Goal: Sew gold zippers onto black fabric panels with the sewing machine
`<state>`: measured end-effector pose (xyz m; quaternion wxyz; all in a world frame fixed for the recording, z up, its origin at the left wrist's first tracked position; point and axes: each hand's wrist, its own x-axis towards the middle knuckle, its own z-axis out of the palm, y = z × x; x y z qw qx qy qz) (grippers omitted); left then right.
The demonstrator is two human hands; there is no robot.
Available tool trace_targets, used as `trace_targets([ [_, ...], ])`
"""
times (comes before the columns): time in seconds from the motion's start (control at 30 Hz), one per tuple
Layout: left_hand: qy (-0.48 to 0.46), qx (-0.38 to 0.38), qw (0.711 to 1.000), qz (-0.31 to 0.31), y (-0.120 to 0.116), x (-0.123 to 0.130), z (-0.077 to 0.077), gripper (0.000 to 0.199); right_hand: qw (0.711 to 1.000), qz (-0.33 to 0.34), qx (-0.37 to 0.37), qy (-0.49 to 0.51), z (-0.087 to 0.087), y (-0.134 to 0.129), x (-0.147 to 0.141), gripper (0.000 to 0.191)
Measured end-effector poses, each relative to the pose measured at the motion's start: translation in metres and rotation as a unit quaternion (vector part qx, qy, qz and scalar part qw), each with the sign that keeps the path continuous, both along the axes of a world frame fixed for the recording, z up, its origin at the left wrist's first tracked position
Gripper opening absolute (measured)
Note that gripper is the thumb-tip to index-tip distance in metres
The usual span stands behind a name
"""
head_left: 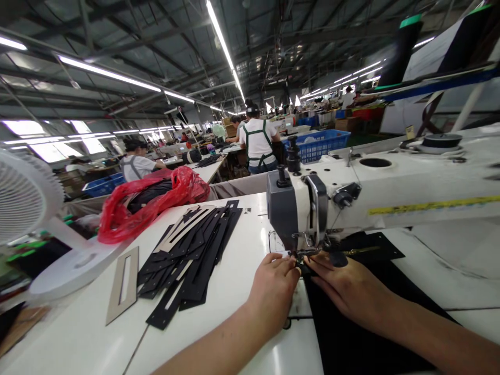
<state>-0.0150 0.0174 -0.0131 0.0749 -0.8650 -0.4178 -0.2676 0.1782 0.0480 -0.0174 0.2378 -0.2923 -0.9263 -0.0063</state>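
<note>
Under the needle of a white and grey sewing machine (289,213) lies black material (351,333), which spreads over the right side of the table. My left hand (275,291) is closed at the needle area, fingertips pinched on something small and dark that I cannot make out. Beside it, my right hand (344,286) rests on the black material with its fingers stretched toward the needle. A pile of black slotted strips (199,250) lies left of the machine. Nearer the fan sits a beige slotted piece (123,286).
A white fan (66,234) stands on the left, next to a red plastic bag (156,198). Behind the table are a blue basket (322,145) and a person in a white shirt (258,138). Another person sits further left. Thread cones stand at upper right.
</note>
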Motion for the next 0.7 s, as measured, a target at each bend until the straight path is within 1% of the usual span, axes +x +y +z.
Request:
trace_targets([
  [0.17, -0.010, 0.001, 1.000, -0.003, 0.001, 0.000, -0.002, 0.011, 1.000, 0.003, 0.027, 0.007, -0.001, 0.000, 0.001, 0.033],
  [0.3, -0.013, -0.009, 1.000, -0.007, 0.003, 0.000, -0.004, 0.006, 0.999, 0.003, 0.039, 0.011, 0.003, 0.000, 0.000, 0.030],
  [0.47, -0.018, 0.007, 1.000, 0.002, 0.007, 0.001, -0.009, 0.009, 1.000, -0.001, 0.028, 0.012, 0.008, -0.001, 0.000, 0.029],
  [0.6, -0.018, 0.015, 1.000, 0.000, 0.010, 0.002, -0.009, 0.010, 1.000, -0.006, 0.016, 0.007, 0.004, 0.000, 0.001, 0.033],
  [0.7, -0.014, 0.018, 1.000, 0.007, 0.010, 0.002, -0.008, 0.009, 1.000, -0.014, 0.013, 0.002, 0.001, 0.001, 0.001, 0.033],
])
